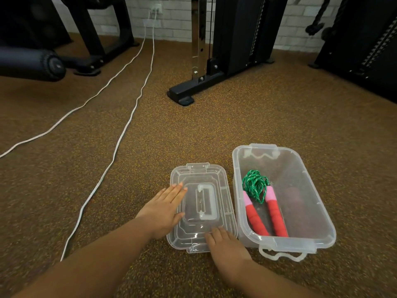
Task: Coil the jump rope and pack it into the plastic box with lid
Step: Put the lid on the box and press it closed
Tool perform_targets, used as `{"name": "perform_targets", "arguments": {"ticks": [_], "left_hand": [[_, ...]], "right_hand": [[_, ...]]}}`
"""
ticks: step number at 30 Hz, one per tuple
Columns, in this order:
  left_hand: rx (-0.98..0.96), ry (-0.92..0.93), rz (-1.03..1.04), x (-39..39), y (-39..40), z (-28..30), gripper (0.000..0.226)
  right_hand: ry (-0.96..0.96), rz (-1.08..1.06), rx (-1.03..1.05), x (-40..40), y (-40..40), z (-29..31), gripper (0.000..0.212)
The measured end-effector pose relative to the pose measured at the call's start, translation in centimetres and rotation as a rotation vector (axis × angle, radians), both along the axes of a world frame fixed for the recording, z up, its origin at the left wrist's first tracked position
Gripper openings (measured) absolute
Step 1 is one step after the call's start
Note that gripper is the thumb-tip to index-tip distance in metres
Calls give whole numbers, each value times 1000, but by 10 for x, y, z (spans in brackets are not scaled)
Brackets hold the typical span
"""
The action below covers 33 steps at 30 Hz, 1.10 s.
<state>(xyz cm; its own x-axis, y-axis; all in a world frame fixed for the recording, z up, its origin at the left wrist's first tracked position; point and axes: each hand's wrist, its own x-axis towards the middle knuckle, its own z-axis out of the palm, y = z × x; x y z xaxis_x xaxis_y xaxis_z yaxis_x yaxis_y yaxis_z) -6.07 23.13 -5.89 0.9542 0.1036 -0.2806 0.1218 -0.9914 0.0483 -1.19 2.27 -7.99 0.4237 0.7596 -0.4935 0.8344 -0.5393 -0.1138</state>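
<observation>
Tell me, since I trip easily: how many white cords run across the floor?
2. One white cord curves off to the left edge; the other white cord runs from the wall socket toward the left arm. Both start at that socket.

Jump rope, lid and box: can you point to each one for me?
jump rope (276,216): head view, on the right red handle.
lid (223,179): head view, on its bare far right part.
box (300,244): head view, on its near rim.
</observation>
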Motion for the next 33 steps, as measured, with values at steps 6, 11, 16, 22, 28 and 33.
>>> {"name": "perform_targets", "arguments": {"ticks": [6,11,16,22,28,33], "left_hand": [[68,96,-189,-11,6,7,92],[37,171,-225,-16,1,13,110],[47,202,-211,-23,16,20,111],[-45,-42,-39,-20,24,44,60],[-103,-213,50,-1,37,79,34],[-168,-342,126,18,36,142,16]], "right_hand": [[-109,60,50,7,4,-5,52],[-144,125,73,9,7,0,53],[-99,47,289,5,23,27,53],[-75,8,435,13,34,67,40],[-36,-59,644,38,30,94,40],[67,-298,931,68,23,126,25]]}}
